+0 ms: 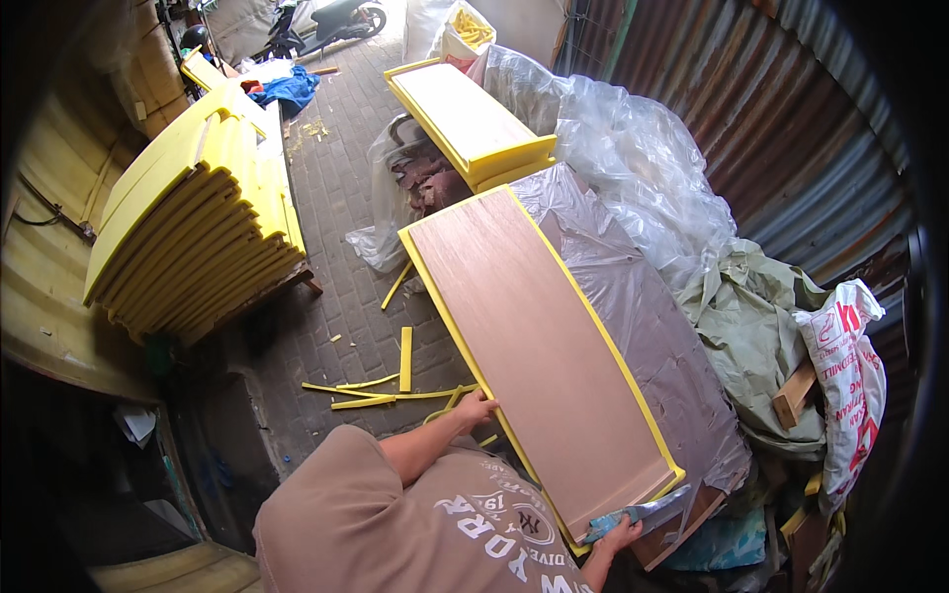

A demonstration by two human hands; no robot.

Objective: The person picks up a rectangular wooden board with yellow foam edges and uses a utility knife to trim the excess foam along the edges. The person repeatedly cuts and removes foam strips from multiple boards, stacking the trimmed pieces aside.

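Observation:
A long plywood panel [534, 326] edged with yellow foam lies before me on a worktop covered in plastic sheet [630, 296]. My left hand [474, 411] rests on the panel's near left edge, thumb on top, with the fingers partly hidden below. At the panel's near end my right hand [621, 535] is closed around a metal tool with a blue-stained handle [630, 517], seemingly a large knife or scraper. Its wide grey blade points right, beside the wooden strip [623, 493] across the panel's end.
Yellow foam-edged panels [193, 215] are stacked at the left, and others [474, 126] lie beyond the worktop. Foam offcuts [405, 359] litter the brick floor. To the right are crumpled plastic [630, 141], a printed white sack [845, 393], a wood block [793, 393] and a corrugated metal wall [778, 141].

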